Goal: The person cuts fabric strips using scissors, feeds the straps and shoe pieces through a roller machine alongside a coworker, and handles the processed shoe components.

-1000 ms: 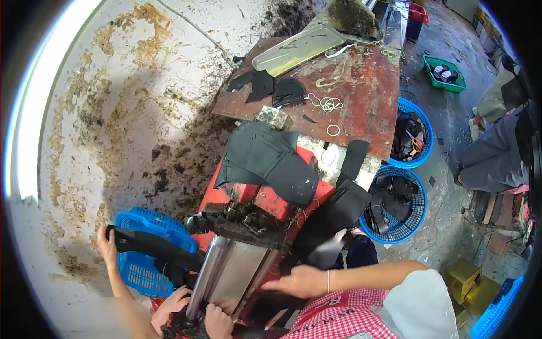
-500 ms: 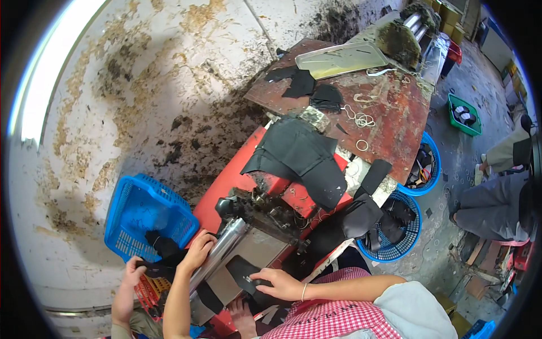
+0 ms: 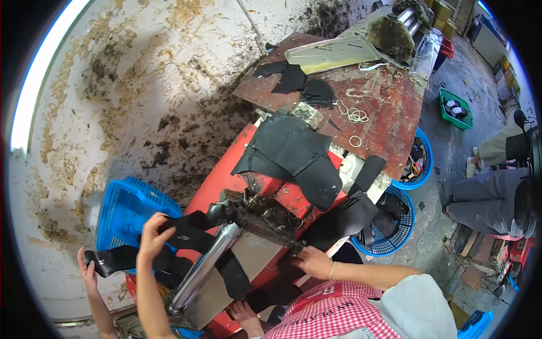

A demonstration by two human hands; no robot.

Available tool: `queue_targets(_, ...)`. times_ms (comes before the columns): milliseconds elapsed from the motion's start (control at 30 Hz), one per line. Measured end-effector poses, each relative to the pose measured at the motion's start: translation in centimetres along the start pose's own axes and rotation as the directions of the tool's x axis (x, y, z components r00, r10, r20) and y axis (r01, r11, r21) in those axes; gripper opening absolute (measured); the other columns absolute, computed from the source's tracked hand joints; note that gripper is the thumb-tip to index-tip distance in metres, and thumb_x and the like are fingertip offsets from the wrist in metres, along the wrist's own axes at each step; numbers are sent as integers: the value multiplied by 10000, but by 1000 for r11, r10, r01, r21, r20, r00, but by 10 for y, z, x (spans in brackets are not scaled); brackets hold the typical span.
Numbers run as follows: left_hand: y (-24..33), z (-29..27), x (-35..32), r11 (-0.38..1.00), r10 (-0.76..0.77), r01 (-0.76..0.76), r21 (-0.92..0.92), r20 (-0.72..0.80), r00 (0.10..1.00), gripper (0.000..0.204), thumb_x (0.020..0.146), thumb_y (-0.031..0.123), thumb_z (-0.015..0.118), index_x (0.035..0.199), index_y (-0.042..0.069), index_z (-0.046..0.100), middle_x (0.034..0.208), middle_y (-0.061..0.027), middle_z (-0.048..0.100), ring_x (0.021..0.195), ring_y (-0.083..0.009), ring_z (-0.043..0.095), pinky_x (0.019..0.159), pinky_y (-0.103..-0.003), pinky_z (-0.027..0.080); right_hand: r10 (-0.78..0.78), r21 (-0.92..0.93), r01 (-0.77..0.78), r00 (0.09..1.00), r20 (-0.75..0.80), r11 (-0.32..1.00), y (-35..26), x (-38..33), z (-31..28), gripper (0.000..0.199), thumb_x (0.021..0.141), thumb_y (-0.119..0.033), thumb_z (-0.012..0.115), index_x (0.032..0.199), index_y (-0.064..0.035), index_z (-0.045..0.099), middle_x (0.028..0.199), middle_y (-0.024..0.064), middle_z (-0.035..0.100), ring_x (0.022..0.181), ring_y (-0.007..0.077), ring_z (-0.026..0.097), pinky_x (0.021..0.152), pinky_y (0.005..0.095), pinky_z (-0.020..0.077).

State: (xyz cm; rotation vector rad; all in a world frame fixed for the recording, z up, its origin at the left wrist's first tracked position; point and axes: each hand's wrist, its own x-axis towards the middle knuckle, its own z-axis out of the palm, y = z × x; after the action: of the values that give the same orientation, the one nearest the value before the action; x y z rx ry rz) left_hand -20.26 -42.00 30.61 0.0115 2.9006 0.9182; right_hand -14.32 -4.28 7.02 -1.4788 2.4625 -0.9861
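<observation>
- Head view: the right hand [image 3: 312,262] lies at the near edge of the red machine [image 3: 226,169], fingers close together and stretched flat onto a black leather piece [image 3: 339,217] that hangs off the machine's side; I cannot tell whether they pinch it
- The left hand [image 3: 243,311] shows only in part at the lower end of the machine, fingertips against dark material under the metal plate [image 3: 248,257]; how far the fingers are closed cannot be told
- A shiny steel roller [image 3: 206,268] runs slantwise along the plate, with a black strip [image 3: 232,274] draped over it
- A co-worker's two hands, one [image 3: 152,237] above the roller and one [image 3: 87,264] further left, grip a long black strap [image 3: 180,229] beside the blue basket [image 3: 127,206]
- More black sheets [image 3: 299,152] are piled on the machine top; beyond lies a rusty table [image 3: 389,107] with pale rings [image 3: 355,116]
- Round blue baskets [image 3: 395,240] stand on the floor to the right, near a seated person [image 3: 485,198]
</observation>
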Motion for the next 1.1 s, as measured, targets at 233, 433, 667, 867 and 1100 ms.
queue_targets(233, 18, -75, 21, 945, -61, 89, 315, -100, 993, 188, 645, -12, 617, 722, -35, 446, 712, -59, 400, 662, -159, 431, 593, -259, 353, 31, -186, -1, 988, 155, 982, 19, 12, -1, 144, 714, -193, 510, 805, -176, 620, 879, -19, 528, 891, 157, 446, 756, 277, 349)
queue_targets(433, -24, -146, 15, 785, 62, 107, 610, -251, 966, 129, 739, -14, 536, 840, -47, 462, 788, -134, 447, 718, -254, 457, 667, -304, 387, -94, -73, 104, 988, 120, 992, 24, 7, -1, 190, 682, -223, 528, 846, -146, 588, 916, 29, 548, 968, 205, 458, 847, 335, 346)
queue_targets(667, -49, -124, -1, 674, 166, 242, 698, -462, 871, 144, 834, 55, 506, 936, -46, 509, 871, -181, 526, 790, -304, 509, 739, -357, 411, -213, 266, 192, 976, 54, 945, -8, 9, -36, 113, 695, -143, 520, 768, -92, 450, 712, 37, 532, 760, 192, 564, 687, 315, 420)
queue_targets(867, -19, 45, -3, 872, 86, 34, 487, -221, 971, 329, 790, -57, 451, 1102, 20, 522, 966, -159, 538, 911, -319, 524, 808, -355, 415, -244, 34, 242, 952, 185, 970, 13, 12, 9, 368, 720, -190, 501, 1078, -106, 520, 1026, 33, 548, 877, 152, 535, 778, 319, 374)
queue_targets(1100, -25, 74, -26, 932, -74, 117, 343, -134, 988, 187, 676, -112, 470, 808, -13, 560, 880, -194, 471, 801, -353, 514, 713, -352, 417, -398, 231, 427, 903, -162, 874, 4, 0, -37, 480, 718, -154, 499, 1196, -124, 476, 1047, 34, 553, 838, 151, 559, 698, 283, 436)
